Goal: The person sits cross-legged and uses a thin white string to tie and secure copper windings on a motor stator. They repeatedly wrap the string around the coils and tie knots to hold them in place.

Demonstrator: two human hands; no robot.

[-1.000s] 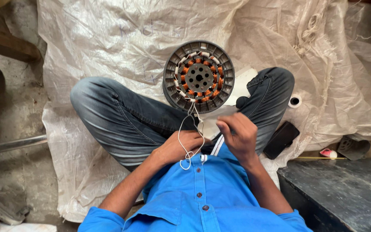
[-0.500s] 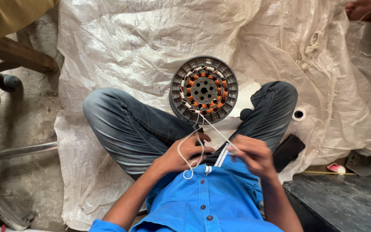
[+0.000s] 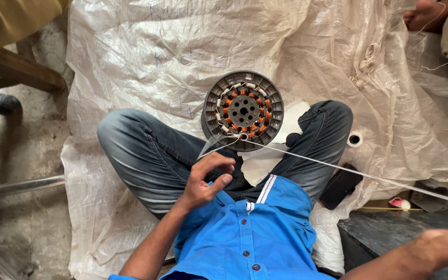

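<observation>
Head view: copper-wound stator [image 3: 243, 110], taut string [image 3: 338, 167].

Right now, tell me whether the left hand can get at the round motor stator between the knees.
Probably yes. The left hand hovers just short of the stator, with only open lap and a thin white cord between them; nothing solid blocks the way.

One stator [image 3: 243, 110], one tape roll [image 3: 355, 139], one phone [image 3: 341, 186]

a white woven sheet [image 3: 146, 57] covers the floor, bearing a tape roll [image 3: 355, 139] and black phone [image 3: 341, 186].
</observation>
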